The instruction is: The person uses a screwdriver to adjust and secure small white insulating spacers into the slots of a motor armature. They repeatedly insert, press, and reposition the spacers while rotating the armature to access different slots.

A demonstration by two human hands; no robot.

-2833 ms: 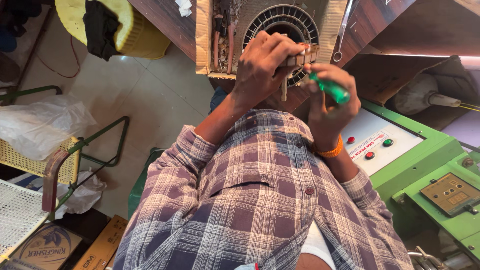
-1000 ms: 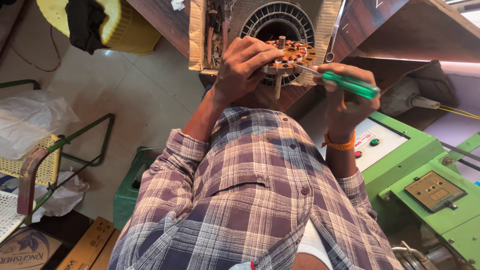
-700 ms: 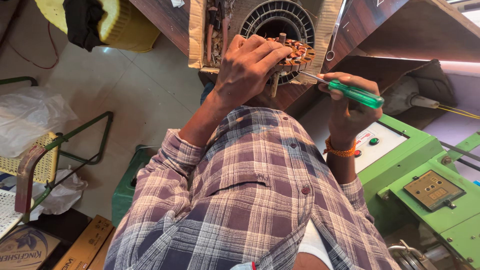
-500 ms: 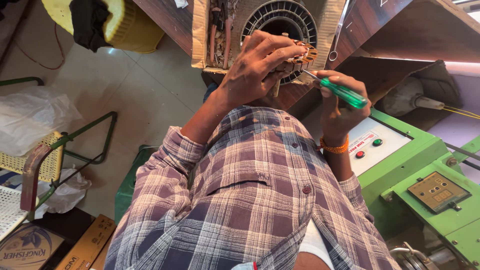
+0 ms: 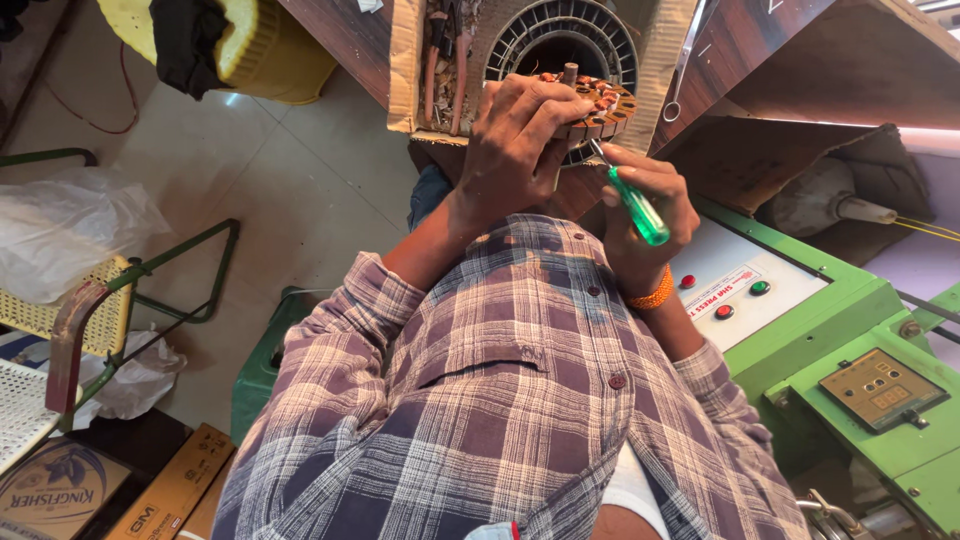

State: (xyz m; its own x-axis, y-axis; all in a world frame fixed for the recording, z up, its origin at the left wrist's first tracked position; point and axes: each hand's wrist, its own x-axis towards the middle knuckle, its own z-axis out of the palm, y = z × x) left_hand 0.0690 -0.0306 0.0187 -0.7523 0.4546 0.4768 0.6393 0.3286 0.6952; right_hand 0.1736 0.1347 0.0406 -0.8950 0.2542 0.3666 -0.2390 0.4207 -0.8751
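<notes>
While my left hand [image 5: 515,135] wraps its grip around the round copper-wound motor part [image 5: 598,103], held up before the brown surface [image 5: 760,60], I see my right hand [image 5: 645,215] just beside it. Its grip is closed on a green-handled screwdriver [image 5: 638,208], tip touching the part's edge.

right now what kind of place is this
Likely a small motor repair workshop. The left hand holds a stator with copper windings, the right hand works a green screwdriver into it, and a green machine with buttons stands beside.

Green machine [image 5: 850,330], yellow stool [image 5: 270,50]
</notes>
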